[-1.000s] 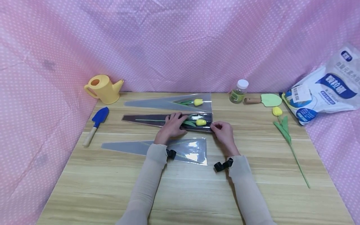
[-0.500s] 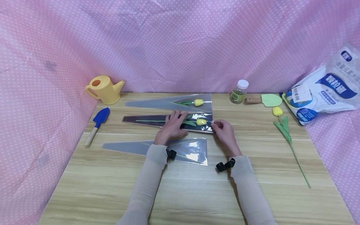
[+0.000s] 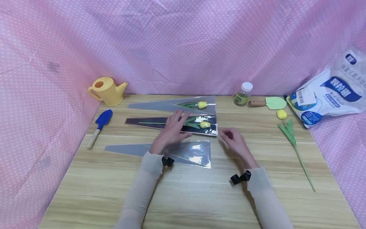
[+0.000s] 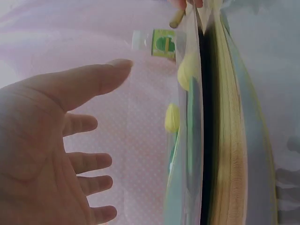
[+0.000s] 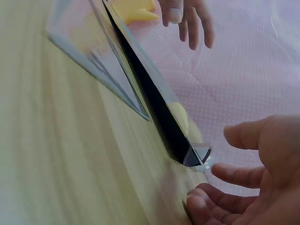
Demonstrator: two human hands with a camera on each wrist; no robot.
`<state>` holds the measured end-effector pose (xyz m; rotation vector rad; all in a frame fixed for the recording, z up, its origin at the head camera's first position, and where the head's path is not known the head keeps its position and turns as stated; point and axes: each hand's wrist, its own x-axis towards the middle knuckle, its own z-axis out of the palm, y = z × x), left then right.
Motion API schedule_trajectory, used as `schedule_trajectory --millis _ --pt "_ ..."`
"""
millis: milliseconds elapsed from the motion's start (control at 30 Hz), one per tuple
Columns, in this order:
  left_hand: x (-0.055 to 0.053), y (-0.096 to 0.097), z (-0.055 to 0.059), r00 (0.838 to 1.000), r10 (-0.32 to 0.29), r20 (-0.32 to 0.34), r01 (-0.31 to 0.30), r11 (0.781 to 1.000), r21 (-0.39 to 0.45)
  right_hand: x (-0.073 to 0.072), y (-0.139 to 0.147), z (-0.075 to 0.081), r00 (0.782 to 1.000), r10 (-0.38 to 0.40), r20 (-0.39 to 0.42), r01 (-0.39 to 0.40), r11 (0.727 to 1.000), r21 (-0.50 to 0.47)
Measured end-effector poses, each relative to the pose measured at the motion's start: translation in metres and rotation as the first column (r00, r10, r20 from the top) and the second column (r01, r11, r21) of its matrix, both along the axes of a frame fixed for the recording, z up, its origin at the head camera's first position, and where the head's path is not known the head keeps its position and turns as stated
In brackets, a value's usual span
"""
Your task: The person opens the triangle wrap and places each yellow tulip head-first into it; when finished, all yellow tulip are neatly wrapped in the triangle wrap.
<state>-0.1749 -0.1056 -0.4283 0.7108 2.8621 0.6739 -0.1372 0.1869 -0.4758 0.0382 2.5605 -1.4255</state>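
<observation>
A black-backed clear flower sleeve (image 3: 151, 120) lies across the middle of the table with a yellow tulip (image 3: 205, 124) in it. My left hand (image 3: 171, 128) is over the sleeve's middle; in the left wrist view its thumb and fingers are spread, with nothing between them. At the wide right end is my right hand (image 3: 233, 140). Its thumb and index finger stand apart beside the sleeve's clear edge (image 5: 202, 152) in the right wrist view, the other fingers bent. Behind lies a grey clear sleeve (image 3: 154, 105) with another yellow tulip (image 3: 202, 105). A third sleeve (image 3: 197, 152) lies in front, partly under the left forearm.
At the left stand a yellow watering can (image 3: 110, 92) and a blue trowel (image 3: 104, 117). A white-capped bottle (image 3: 241, 98), a green trowel (image 3: 275, 102) and a white bag (image 3: 328, 95) are at the back right. A loose yellow tulip (image 3: 290, 135) lies at the right.
My right hand has let go of the sleeve's right end and drawn back right and toward me. The left hand has shifted slightly left, its fingers lifting a little.
</observation>
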Motion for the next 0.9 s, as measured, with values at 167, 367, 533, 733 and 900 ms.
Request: schedule_trajectory --millis 167,367,533,733,900 --pt "0.013 0.0 -0.004 0.998 -0.058 -0.002 0.058 0.998 -0.038 0.015 0.002 0.001 0.991 0.12 -0.066 -0.115 0.991 0.075" --pt "0.035 -0.006 -0.014 0.992 -0.112 0.064 0.115 0.992 -0.047 0.036 -0.004 0.007 0.966 0.24 -0.092 -0.209 0.941 0.268" --pt "0.051 -0.012 -0.019 0.984 -0.129 0.123 0.136 0.989 -0.053 0.053 -0.01 0.01 0.95 0.312 -0.014 -0.284 0.882 0.376" --pt "0.068 -0.011 -0.015 0.957 -0.2 0.21 0.231 0.964 -0.135 0.063 -0.021 0.008 0.938 0.346 0.03 -0.321 0.83 0.456" --pt "0.078 -0.007 -0.01 0.918 -0.193 0.347 0.261 0.952 -0.162 0.064 -0.03 0.005 0.938 0.345 0.026 -0.309 0.802 0.511"
